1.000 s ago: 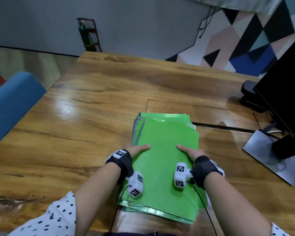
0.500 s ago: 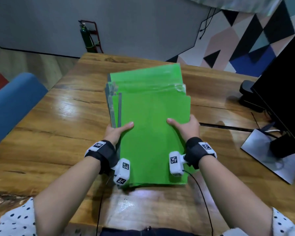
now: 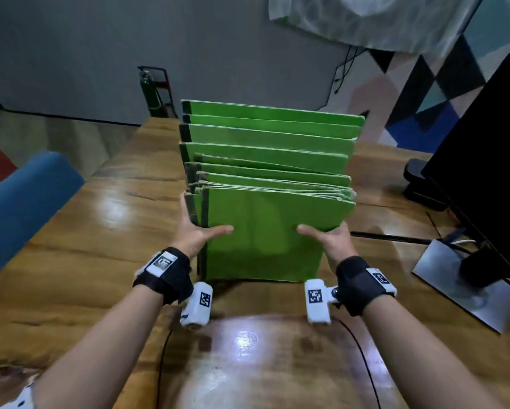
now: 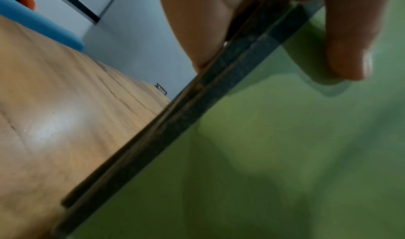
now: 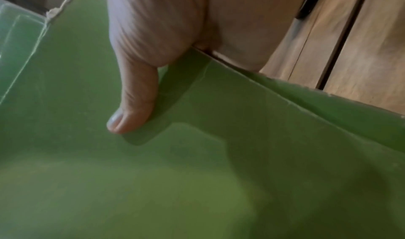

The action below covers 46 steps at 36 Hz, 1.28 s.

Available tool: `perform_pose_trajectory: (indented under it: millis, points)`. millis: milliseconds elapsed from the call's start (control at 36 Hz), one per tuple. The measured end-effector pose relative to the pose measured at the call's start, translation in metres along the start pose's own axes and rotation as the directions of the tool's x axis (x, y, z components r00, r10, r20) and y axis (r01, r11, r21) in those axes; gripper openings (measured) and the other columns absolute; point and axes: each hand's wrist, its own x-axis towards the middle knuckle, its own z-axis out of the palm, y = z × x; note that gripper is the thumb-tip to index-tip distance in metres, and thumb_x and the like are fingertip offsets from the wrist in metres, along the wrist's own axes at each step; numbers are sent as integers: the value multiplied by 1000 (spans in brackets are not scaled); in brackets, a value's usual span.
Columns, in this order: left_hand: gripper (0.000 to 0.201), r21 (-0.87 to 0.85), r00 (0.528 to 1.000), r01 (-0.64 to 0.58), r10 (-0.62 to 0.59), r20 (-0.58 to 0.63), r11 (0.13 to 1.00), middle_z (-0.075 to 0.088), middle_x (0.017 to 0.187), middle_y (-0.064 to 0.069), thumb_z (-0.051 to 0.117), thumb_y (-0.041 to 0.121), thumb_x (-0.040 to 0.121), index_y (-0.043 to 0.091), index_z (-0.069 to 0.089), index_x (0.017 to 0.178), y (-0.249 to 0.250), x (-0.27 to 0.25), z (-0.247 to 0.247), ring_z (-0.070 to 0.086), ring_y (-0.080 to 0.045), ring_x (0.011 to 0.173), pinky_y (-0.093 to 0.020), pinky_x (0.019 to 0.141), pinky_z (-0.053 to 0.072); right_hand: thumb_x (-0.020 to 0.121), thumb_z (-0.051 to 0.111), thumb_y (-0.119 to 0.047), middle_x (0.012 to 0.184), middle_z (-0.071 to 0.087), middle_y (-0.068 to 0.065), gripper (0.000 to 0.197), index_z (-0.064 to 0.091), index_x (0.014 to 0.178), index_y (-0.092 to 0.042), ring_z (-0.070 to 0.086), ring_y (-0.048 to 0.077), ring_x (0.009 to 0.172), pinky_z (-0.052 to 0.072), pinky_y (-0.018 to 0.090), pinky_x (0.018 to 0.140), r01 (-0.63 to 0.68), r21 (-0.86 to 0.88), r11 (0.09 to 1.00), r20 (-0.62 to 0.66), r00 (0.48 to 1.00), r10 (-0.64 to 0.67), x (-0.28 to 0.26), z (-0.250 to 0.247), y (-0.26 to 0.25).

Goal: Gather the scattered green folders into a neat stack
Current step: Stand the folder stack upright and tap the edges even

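Note:
Several green folders (image 3: 265,231) stand nearly upright on their bottom edges on the wooden table (image 3: 79,261), their top edges stepped unevenly toward the far side. My left hand (image 3: 197,231) grips the stack's left edge, thumb across the front folder and fingers behind. My right hand (image 3: 327,234) grips the right edge the same way. In the left wrist view the thumb presses the green folders (image 4: 285,139) beside their dark spines. In the right wrist view the thumb lies flat on the front of the green folders (image 5: 197,173).
A black monitor (image 3: 483,172) on a silver stand (image 3: 454,290) sits at the table's right, with a dark cable (image 3: 395,237) running toward it. A blue chair (image 3: 20,208) stands off the table's left edge. A green cylinder (image 3: 149,90) leans at the far wall.
The folders lay flat under my hands a second ago. Both hands have gripped their sides and tipped the stack up onto its bottom edge, nearly upright now.

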Motion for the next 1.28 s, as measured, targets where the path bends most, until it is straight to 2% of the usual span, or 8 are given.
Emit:
perform_pose_trajectory:
  millis: [250, 361, 639, 778, 889, 1000, 1194, 1278]
  points:
    - [97, -289, 980, -190, 199, 1, 938, 58, 107, -2, 80, 68, 45, 20, 46, 122, 68, -10, -3, 56, -22, 98, -44, 90, 46, 31, 96, -23, 105, 71, 1, 104, 55, 125, -2, 71, 7, 86, 57, 20, 76, -14, 23, 1000, 47, 999, 13, 0, 2, 13]
    - [64, -372, 982, -189, 185, -49, 909, 63, 105, -12, 82, 48, 59, 15, 58, 108, 95, -14, 4, 61, -27, 95, -57, 98, 44, 17, 95, -48, 95, 74, -8, 109, 60, 113, -12, 71, 5, 85, 56, 17, 73, -17, 21, 1000, 66, 998, 15, 0, 4, 20]
    - [16, -291, 993, -117, 107, -51, 949, 62, 82, 0, 64, 18, 68, 19, 63, 84, 83, 1, -5, 54, -25, 86, -44, 83, 42, 46, 76, -76, 116, 69, 8, 112, 53, 130, -5, 67, 21, 105, 54, 36, 88, 115, 74, 991, 70, 990, -121, 5, 11, -35]
    - [20, -309, 993, -117, 107, -47, 944, 62, 89, -8, 58, 14, 69, 17, 64, 88, 85, 4, -2, 56, -25, 85, -40, 79, 44, 66, 68, -69, 122, 67, 6, 79, 62, 121, -13, 60, 24, 118, 41, 49, 107, 212, 36, 977, -47, 976, -210, 17, 27, -81]
    - [31, -352, 995, -98, 96, -23, 931, 65, 101, -10, 68, 31, 69, 13, 65, 95, 90, 5, -4, 62, -27, 93, -38, 84, 46, 85, 62, -17, 97, 69, 3, 10, 65, 95, -16, 63, 21, 93, 48, 37, 91, 200, -15, 980, -107, 974, -201, 25, 32, -79]
    - [74, -340, 999, -39, 46, 13, 940, 66, 122, -4, 74, 60, 66, 15, 62, 124, 99, 10, -2, 61, -23, 115, -45, 102, 44, 69, 54, -13, 89, 65, 3, 19, 64, 84, -18, 56, 20, 86, 44, 32, 80, 184, 17, 983, -143, 973, -179, 24, 36, -70]
    - [17, -300, 997, -70, 58, -48, 951, 71, 101, -10, 69, 19, 83, 11, 69, 98, 99, 14, 4, 67, -26, 93, -43, 93, 51, 78, 64, -51, 131, 60, 8, 62, 60, 127, -12, 56, 22, 120, 41, 43, 106, 60, 112, 992, -114, 992, -48, 20, 30, -63]
    - [12, -276, 995, -65, 41, -93, 959, 65, 84, -6, 56, 6, 85, 13, 62, 78, 94, 21, 3, 59, -23, 81, -42, 81, 48, 96, 35, -49, 121, 62, 16, 63, 51, 136, -2, 66, 22, 101, 56, 31, 84, -7, 274, 962, -72, 997, 28, 10, 31, -60]
